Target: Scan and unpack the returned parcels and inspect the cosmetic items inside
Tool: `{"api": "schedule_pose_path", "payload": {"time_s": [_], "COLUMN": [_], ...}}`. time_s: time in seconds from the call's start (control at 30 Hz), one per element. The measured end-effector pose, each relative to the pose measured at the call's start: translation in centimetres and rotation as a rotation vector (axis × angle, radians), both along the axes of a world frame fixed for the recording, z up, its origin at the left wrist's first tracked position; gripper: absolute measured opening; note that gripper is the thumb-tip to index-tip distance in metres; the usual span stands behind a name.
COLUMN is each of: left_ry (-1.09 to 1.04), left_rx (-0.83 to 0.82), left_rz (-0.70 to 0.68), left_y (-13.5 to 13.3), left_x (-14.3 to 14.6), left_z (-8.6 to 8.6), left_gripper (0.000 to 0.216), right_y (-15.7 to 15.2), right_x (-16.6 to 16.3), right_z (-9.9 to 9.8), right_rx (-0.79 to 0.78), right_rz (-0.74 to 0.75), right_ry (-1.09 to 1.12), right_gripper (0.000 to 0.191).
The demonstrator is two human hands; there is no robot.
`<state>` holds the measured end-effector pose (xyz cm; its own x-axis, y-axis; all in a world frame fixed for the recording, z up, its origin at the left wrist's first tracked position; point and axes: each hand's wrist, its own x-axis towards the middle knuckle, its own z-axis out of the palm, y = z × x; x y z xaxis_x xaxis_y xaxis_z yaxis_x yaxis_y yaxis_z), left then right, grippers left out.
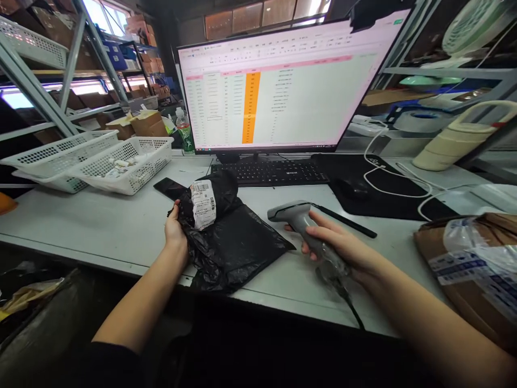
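Note:
My left hand (pixel 176 230) grips the left side of a black plastic mailing bag (pixel 242 242), its fingers mostly hidden behind the plastic. A white shipping label (pixel 203 205) with a barcode faces me on the bag's bunched upper part. The flat end of the bag spreads over the table's front edge. In my right hand (pixel 329 237) is a grey barcode scanner (pixel 301 218), its head pointing left toward the bag and its cable hanging down at the handle. A gap separates the scanner from the label.
A monitor (pixel 274 102) showing a spreadsheet stands behind a black keyboard (pixel 269 171). White baskets (pixel 133 180) sit at left near a phone (pixel 169 187). A mouse (pixel 352 188), a cream flask (pixel 456 137) and a taped brown parcel (pixel 444 253) are at right. A dark stick (pixel 347 220) lies beyond the scanner.

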<state>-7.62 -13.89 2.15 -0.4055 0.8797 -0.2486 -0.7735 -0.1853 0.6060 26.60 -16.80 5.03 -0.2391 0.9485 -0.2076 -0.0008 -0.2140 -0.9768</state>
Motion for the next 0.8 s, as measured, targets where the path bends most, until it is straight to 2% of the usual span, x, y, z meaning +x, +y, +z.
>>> {"api": "schedule_pose_path", "payload": {"time_s": [0.07,0.23,0.37,0.63,0.8], "left_ry": [-0.029,-0.026,0.000,0.074,0.094], "left_rx": [-0.011,-0.033,-0.012,0.107,0.133], "left_rz": [-0.001,-0.017,0.017,0.222,0.226], "left_y": [0.1,0.3,0.2,-0.5,-1.2], "left_x": [-0.1,-0.3,-0.1,0.2,0.6], "left_z": [0.0,0.0,0.1,1.1,1.9], "left_gripper": [0.031,0.037,0.037,0.028,0.036], "right_y": [-0.5,-1.6,-1.5,-2.0,-2.8], "right_x": [-0.9,-4.4,-7.2,-9.8,-9.1], "right_z": [1.0,2.8,4.0,6.4,6.6], "right_rx": [0.063,0.161,0.212,0.355,0.335], "right_rz": [0.069,0.278,0.346,0.319,0.297], "right_ry": [0.031,0.029,0.095,0.231,0.247], "right_gripper": [0.063,0.093,0.094,0.085,0.080]}}
